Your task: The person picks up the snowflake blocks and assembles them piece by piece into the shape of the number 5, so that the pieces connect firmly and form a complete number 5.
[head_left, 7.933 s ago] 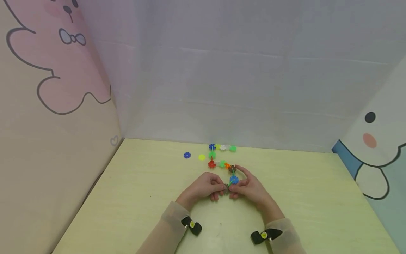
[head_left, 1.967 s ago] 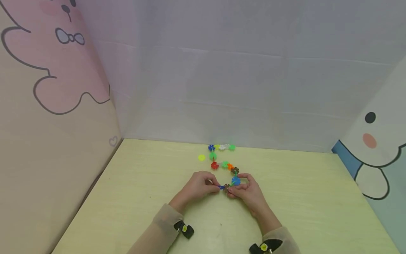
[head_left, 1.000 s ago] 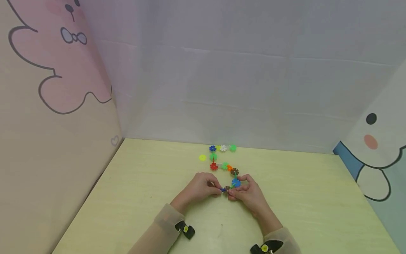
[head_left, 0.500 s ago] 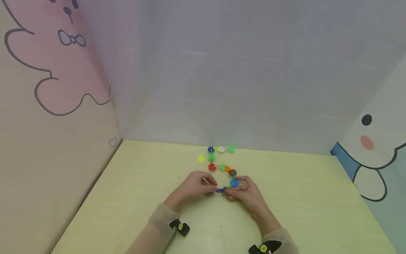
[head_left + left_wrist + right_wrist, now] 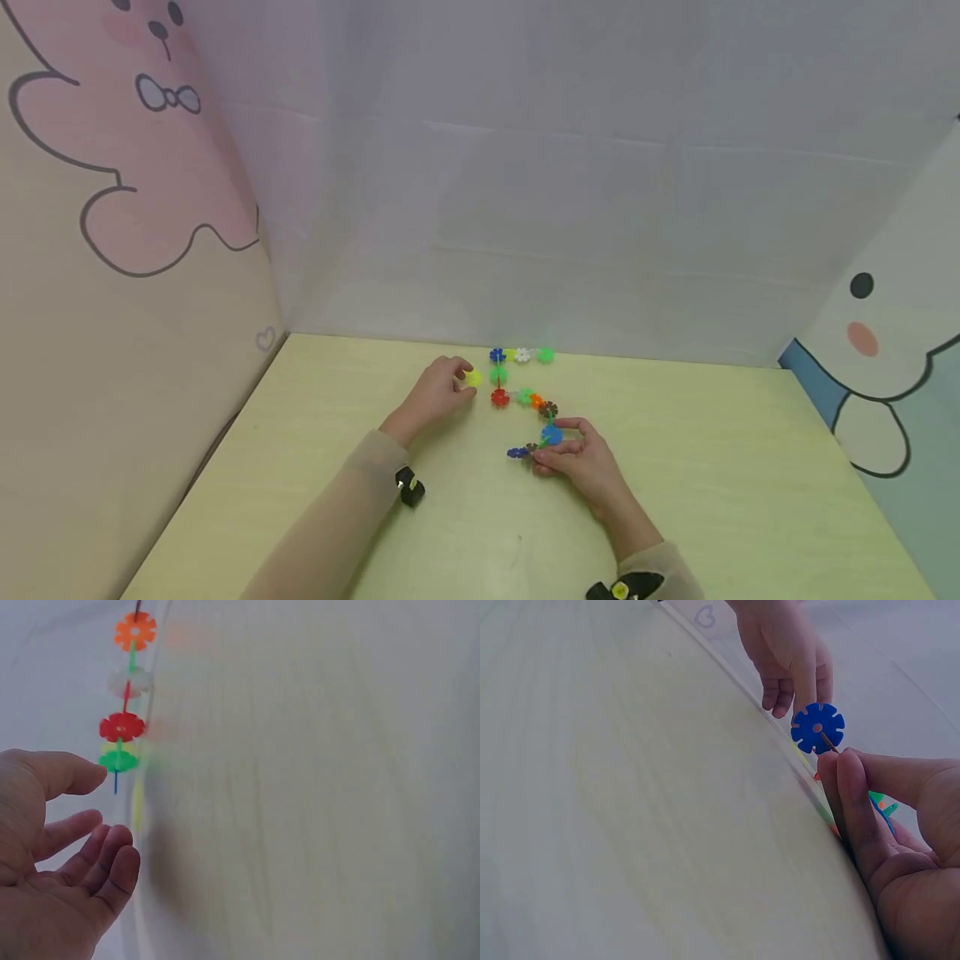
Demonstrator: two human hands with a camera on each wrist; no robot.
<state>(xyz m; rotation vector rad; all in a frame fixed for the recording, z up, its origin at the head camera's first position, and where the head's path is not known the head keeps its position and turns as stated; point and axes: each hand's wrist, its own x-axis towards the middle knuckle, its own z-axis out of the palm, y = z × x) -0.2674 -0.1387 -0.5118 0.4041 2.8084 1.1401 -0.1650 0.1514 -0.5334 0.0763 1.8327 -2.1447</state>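
A chain of slotted plastic snowflake discs winds over the table. Its near end has a brown disc (image 5: 532, 448) with a dark blue disc (image 5: 517, 453) joined on its left. The right hand (image 5: 588, 467) pinches the brown disc between thumb and fingers, its index finger by the light blue disc (image 5: 552, 435). In the right wrist view the dark blue disc (image 5: 817, 728) stands out past the fingertips. The left hand (image 5: 431, 396) reaches to a loose yellow disc (image 5: 473, 378), thumb and fingers spread on either side of it. Nothing is gripped by the left hand in the left wrist view.
The chain's far part runs past a red disc (image 5: 500, 397), a green disc (image 5: 498, 375) and a blue disc (image 5: 497, 356) to a green end disc (image 5: 546, 355). A pale cloth wall (image 5: 480, 208) rises behind the table (image 5: 712, 467).
The left hand joined the dark blue disc to the brown one, let go and moved away, up and left, to the yellow disc. The right hand keeps its hold on the chain.
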